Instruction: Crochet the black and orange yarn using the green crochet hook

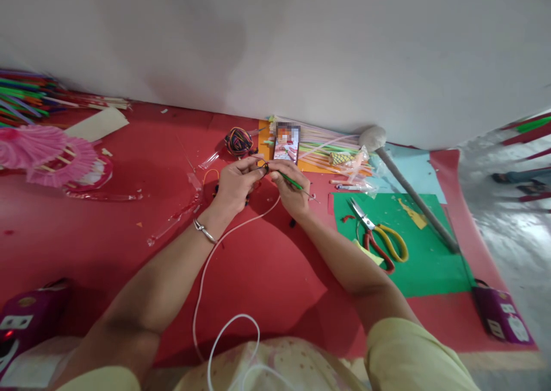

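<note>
My right hand (293,187) is closed round a green-handled crochet hook (291,180), whose thin metal end sticks out past the palm. Its other tip meets the fingertips of my left hand (239,181). That hand pinches a small dark piece of yarn work (266,167), mostly hidden by the fingers. Behind my left hand sits a multicoloured ball of yarn (239,142). A loose orange strand (209,175) curls beside the wrist, and dark yarn shows under the palm. Just beyond both hands a phone (286,143) stands with its screen lit.
Scissors (373,230) with red and yellow handles lie on a green sheet (417,276) at right. A grey stick (417,201) lies across it. Pink paper fans (64,161) are at left. A white cable (202,282) loops across the red table cover (267,264). Purple boxes stand at both sides.
</note>
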Demonstrator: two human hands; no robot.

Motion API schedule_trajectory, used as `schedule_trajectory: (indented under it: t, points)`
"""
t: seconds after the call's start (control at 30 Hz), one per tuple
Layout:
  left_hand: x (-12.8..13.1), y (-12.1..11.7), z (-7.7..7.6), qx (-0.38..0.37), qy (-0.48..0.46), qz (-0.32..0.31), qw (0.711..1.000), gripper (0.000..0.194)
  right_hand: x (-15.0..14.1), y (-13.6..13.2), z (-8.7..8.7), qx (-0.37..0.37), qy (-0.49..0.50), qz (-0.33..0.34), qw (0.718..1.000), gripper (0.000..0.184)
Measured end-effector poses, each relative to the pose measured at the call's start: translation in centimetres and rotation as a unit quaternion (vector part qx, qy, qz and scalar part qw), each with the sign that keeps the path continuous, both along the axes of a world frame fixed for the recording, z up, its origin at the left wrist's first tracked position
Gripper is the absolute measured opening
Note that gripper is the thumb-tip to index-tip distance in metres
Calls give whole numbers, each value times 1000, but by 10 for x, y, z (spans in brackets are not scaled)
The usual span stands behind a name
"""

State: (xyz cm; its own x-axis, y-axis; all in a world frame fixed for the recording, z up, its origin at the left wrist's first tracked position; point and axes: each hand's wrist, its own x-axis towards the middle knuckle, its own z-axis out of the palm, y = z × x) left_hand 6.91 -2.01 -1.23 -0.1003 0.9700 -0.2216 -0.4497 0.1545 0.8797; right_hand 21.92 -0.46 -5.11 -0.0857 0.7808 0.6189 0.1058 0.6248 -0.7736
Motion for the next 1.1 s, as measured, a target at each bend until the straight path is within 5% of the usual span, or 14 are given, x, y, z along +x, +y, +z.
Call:
schedule_trajectory:
  t: [0.17,0.5,0.83,1.1]
  points:
    - [3,-1,-1,22,12,28,999,44,1,-2,0,2,-27,-20,999,25]
    - [3,-3,1,-9,-3,-16,1000,42,-1,0,-4,-24,22,-29,999,29]
    - [-18,6,-2,-15,-44,-131,990,32,13,16,-16,-177,72,97,977,41]
    - [-19,6,-4,-4,-38,-133,990,31,16,17,-12,-189,90,138,968,35]
